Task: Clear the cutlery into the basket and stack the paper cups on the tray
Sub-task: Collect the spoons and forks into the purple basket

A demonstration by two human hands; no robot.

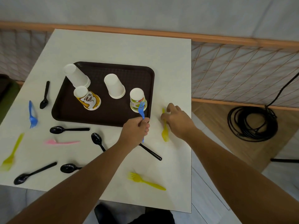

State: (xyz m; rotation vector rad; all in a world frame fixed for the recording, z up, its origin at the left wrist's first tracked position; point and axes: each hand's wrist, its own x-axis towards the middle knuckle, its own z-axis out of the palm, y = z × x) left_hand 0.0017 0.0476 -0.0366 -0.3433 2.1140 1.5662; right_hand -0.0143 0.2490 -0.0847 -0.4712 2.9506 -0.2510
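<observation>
Our two bare forearms reach in from the near edge over the white counter [113, 49]. Our left hand [135, 130] is closed in a fist round the handle of a blue fork [141, 109], tines up, above the near right corner of the brown tray [103, 117]. Our right hand [177, 118] lies over the handle of a yellow fork [165, 135] on the counter just right of the tray, fingers bent down; we cannot tell whether they pinch it or only touch it.

Paper cups stand upside down on the tray: a white stack [76, 75] at the far left corner, a yellow-brown printed stack [87, 98] just in front of it, a second white stack [114, 86] in the middle, and a green printed cup [137, 99] at the right, just behind the blue fork.

Loose on the counter to the left lie a second blue fork [32, 115], a pink fork [61, 141], a lime fork [11, 154] and several black spoons [64, 129]. Another yellow fork [144, 181] lies near the front edge, between our arms. A black handle [151, 152] runs out from under our left wrist.
</observation>
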